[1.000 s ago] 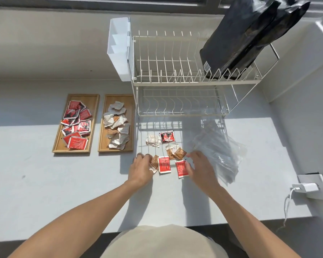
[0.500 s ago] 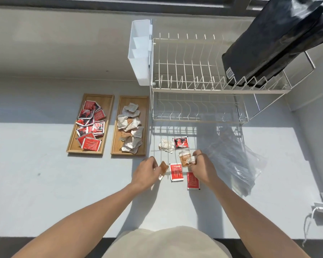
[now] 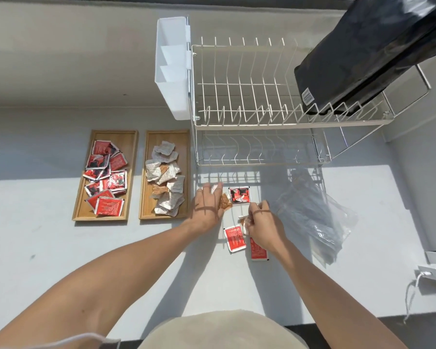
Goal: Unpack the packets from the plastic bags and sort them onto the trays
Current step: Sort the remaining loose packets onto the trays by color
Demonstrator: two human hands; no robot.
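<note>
Fingers (image 3: 213,188) of left hand (image 3: 207,205) pinch brown packet (image 3: 225,202); right hand (image 3: 262,222) grips pale packets (image 3: 244,221) (print illegible).

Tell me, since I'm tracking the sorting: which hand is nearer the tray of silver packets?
Left. The left hand is just right of the silver-packet tray; the right hand is farther right, among loose packets.

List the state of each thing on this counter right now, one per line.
Left tray: filled with red packets.
Right tray: filled with silver packets.
Left hand: holding a brown packet.
Right hand: gripping a packet.
Plastic bags: emptied, lying flat.
Dish rack: holds a black bag.
</note>
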